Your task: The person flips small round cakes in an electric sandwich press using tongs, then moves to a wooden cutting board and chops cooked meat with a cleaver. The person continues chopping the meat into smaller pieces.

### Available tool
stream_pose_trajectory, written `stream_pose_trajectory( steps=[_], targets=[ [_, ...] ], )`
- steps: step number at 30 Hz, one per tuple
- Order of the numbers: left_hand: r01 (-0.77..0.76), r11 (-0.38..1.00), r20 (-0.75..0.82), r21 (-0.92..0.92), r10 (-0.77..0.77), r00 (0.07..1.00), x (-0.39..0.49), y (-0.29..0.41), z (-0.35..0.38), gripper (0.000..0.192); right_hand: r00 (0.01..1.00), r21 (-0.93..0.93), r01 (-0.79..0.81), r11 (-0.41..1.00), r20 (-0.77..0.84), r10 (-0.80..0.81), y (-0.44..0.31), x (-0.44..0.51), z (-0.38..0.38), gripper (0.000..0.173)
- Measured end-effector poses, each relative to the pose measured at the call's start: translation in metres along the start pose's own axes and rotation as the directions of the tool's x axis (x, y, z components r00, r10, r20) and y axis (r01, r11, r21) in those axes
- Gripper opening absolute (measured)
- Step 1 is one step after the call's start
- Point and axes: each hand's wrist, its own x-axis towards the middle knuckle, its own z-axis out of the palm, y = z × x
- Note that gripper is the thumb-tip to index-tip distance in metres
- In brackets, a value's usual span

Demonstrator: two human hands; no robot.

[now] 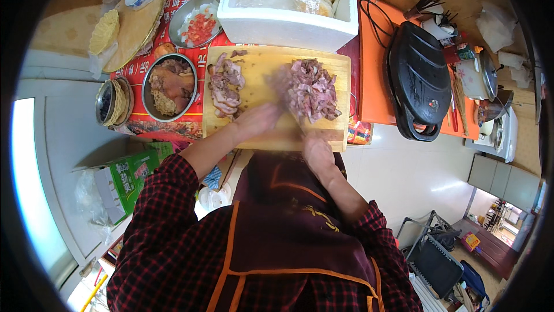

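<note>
On a wooden cutting board (pixel 259 134) lies a pile of chopped cooked meat (pixel 314 89) at the right. Larger slices of meat (pixel 227 85) rest along the board's left side. My right hand (pixel 319 150) is closed around the handle of a knife (pixel 298 122) at the front edge. Motion blurs its blade, which reaches into the left side of the pile. My left hand (pixel 259 118) is over the board between the two portions, close to the blade. Its fingers are blurred, so whether they hold meat is unclear.
A white foam box (pixel 288 31) stands directly behind the board. To the left are a metal bowl of meat (pixel 194 89) and a metal bowl of chopped vegetables (pixel 173 31). A black electric griddle (pixel 417 78) occupies the orange surface (pixel 372 100) at right, its cord running behind.
</note>
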Motion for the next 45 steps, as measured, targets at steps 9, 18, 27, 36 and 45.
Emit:
stream_pose_trajectory(
  steps=[9,18,27,36,45],
  targets=[
    [-0.034,0.998,-0.081,0.052,0.038,0.996,-0.006,-0.001,0.010,0.044,0.998,0.006,-0.032,0.999,-0.051,0.032,0.003,-0.030,-0.015,0.016],
    [0.045,0.999,0.090,-0.016,-0.043,0.995,-0.003,-0.001,0.004,0.041,0.998,0.029,0.013,1.000,-0.069,-0.011,-0.004,-0.038,0.000,0.023],
    [-0.035,0.996,0.094,0.082,0.027,0.995,-0.008,-0.011,0.018,0.043,0.999,-0.085,0.032,0.996,0.027,-0.030,-0.021,-0.027,0.000,0.010],
    [-0.012,0.999,-0.015,-0.036,0.011,1.000,-0.003,-0.002,0.005,0.044,0.999,0.056,-0.027,0.998,0.029,0.025,-0.008,-0.006,-0.011,0.018],
    [0.008,0.999,0.005,-0.050,-0.008,1.000,-0.003,-0.001,0.004,0.043,0.999,0.162,-0.013,0.987,-0.048,0.021,-0.001,-0.034,-0.006,0.031]
  ],
)
